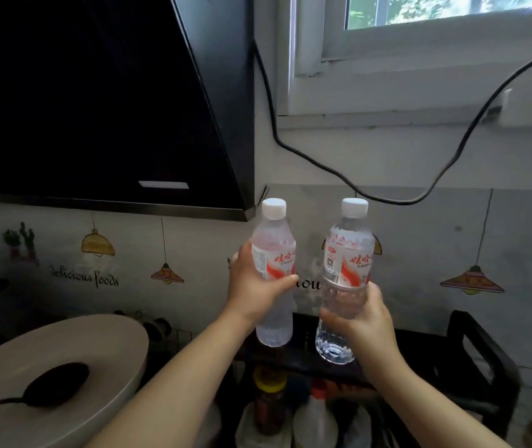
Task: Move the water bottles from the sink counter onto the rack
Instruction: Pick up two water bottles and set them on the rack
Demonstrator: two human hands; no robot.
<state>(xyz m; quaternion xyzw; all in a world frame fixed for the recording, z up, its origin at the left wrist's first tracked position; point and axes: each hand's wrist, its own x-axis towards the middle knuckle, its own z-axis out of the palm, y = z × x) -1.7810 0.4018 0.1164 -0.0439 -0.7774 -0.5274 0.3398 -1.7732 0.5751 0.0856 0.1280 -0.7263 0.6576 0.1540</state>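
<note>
With my left hand (251, 286) and right hand (363, 321) each gripping a water bottle (274, 270), both hover over the rack (471, 357), seemingly not yet down.

A home kitchen: a black range hood (103, 101) hangs over the cooking side, wall stickers (84, 277) read "delicious foods" (with little lamps), a pale lid (64, 360) lies bottom left, a black rack (471, 360) holds sauce bottles (269, 405), and a window (436, 43) sits above
</note>
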